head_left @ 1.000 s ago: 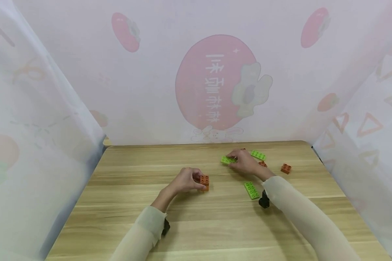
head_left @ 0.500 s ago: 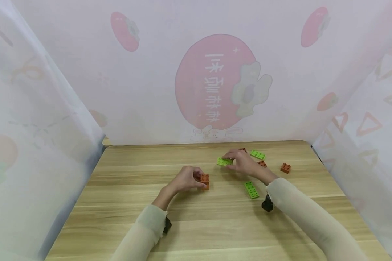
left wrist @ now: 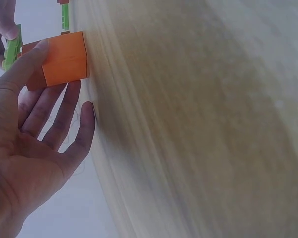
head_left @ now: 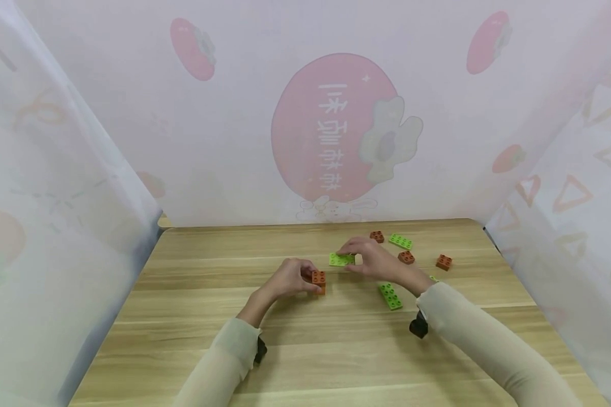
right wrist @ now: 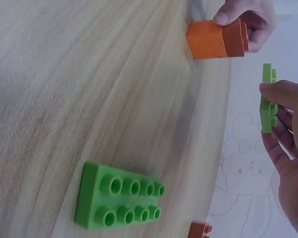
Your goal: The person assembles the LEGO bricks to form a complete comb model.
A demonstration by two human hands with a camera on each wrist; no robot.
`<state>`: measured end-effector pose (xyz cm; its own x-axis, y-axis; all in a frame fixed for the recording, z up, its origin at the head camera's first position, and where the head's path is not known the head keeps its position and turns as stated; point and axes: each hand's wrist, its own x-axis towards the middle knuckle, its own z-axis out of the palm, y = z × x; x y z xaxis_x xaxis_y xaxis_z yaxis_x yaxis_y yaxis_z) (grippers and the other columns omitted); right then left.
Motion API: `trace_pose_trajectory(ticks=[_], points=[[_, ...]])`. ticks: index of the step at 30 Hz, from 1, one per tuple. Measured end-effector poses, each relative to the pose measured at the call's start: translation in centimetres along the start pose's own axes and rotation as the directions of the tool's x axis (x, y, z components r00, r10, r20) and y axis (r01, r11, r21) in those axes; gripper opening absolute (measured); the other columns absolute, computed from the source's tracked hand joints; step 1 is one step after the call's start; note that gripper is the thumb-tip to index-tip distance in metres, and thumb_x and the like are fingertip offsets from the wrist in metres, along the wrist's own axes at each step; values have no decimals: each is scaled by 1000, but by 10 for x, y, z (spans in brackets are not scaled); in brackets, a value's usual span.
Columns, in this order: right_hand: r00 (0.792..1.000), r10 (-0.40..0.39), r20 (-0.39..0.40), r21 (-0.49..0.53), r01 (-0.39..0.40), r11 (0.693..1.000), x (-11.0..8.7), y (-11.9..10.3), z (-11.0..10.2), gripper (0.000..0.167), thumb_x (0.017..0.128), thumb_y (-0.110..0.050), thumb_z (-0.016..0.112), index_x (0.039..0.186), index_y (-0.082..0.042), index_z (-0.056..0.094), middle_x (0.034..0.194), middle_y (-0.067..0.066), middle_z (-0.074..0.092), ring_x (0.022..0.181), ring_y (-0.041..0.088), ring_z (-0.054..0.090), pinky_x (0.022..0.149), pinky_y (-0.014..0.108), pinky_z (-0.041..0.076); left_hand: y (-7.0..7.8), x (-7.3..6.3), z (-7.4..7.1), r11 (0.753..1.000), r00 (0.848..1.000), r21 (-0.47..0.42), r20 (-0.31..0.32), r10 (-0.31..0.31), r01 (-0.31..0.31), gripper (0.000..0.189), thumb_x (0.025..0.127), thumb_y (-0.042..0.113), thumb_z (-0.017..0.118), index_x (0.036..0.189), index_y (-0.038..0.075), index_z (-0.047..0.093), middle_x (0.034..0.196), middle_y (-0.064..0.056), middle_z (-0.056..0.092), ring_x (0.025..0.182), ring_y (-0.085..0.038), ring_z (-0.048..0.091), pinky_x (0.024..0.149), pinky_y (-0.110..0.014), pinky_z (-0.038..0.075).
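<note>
My left hand holds a small stack of toy building bricks between thumb and fingers, low over the wooden table. The stack has a bright orange block below and a reddish-brown studded brick above. To its upper right, my right hand pinches a flat lime-green studded brick at its right part, studs up. In the right wrist view this green brick is raised off the table, thumb on one face and fingers on the other. A gap separates it from the stack.
A darker green eight-stud brick lies below the right forearm. Behind the right hand are reddish-brown bricks and a flat lime-green brick; another brown brick lies farther right. A printed curtain hangs beyond the table's back edge.
My right hand has carried the lime-green brick left and toward me, nearer the stack, uncovering a brown brick behind. My left hand has stayed nearly still with the stack.
</note>
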<state>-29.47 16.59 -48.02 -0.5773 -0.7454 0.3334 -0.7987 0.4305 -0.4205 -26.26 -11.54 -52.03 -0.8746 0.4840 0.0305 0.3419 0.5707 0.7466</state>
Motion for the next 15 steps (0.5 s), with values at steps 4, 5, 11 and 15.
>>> trace_pose_trajectory(ticks=[4, 5, 11, 15], points=[[999, -37, 6, 5, 37, 999, 2, -5, 1, 37, 89, -3, 85, 125, -3, 75, 120, 10, 74, 111, 26, 70, 94, 42, 61, 1, -1, 0, 1000, 1000, -12, 1, -7, 7, 30, 82, 18, 94, 104, 8, 77, 94, 1, 78, 84, -7, 70, 78, -28, 60], [999, -45, 7, 7, 44, 999, 3, -6, 1, 37, 89, -2, 85, 125, -2, 75, 120, 11, 74, 111, 26, 71, 94, 42, 62, 1, -1, 0, 1000, 1000, -13, 1, -8, 8, 30, 82, 18, 94, 103, 8, 77, 94, 1, 78, 84, -8, 70, 78, -28, 60], [997, -77, 14, 0, 77, 997, 6, -13, 5, 35, 88, -4, 86, 122, -2, 77, 118, 10, 75, 108, 25, 71, 90, 40, 63, 0, -1, 1, 1000, 1000, 1, 9, -8, 8, 27, 83, 18, 93, 102, 9, 76, 93, 2, 78, 83, -7, 70, 76, -26, 59], [996, -80, 28, -7, 80, 997, 9, -15, 11, 34, 88, -4, 86, 121, -3, 78, 117, 9, 75, 108, 24, 71, 92, 39, 62, -1, -1, 1, 1000, 1000, -4, 10, -9, 9, 26, 84, 18, 93, 103, 10, 76, 94, 3, 78, 83, -6, 69, 78, -26, 59]])
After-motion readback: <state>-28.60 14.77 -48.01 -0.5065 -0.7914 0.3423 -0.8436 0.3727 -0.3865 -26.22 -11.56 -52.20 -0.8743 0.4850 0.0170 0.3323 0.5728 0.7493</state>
